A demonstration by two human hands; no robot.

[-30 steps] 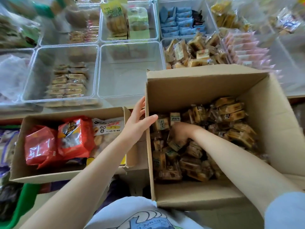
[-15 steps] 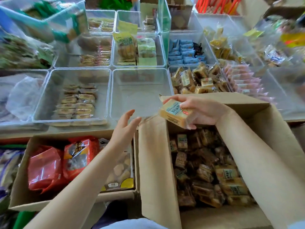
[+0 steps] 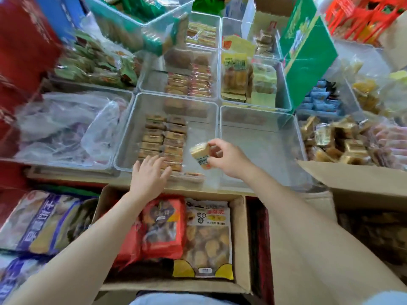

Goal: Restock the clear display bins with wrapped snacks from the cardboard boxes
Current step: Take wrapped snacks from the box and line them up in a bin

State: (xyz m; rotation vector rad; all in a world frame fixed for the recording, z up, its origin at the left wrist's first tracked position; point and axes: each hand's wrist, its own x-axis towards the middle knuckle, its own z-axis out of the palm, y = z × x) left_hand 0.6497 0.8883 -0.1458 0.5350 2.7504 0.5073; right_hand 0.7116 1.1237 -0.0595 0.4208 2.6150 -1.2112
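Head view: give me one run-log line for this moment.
right hand: pinches wrapped snack over clear bin | left hand: open at bin's front rim | bin: two rows, part full

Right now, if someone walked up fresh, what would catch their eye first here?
Probably the right hand pinching a wrapped snack over the clear bin that holds two neat rows of similar snacks, with the left hand open at that bin's near edge. Next, the red snack bags in the cardboard box below.
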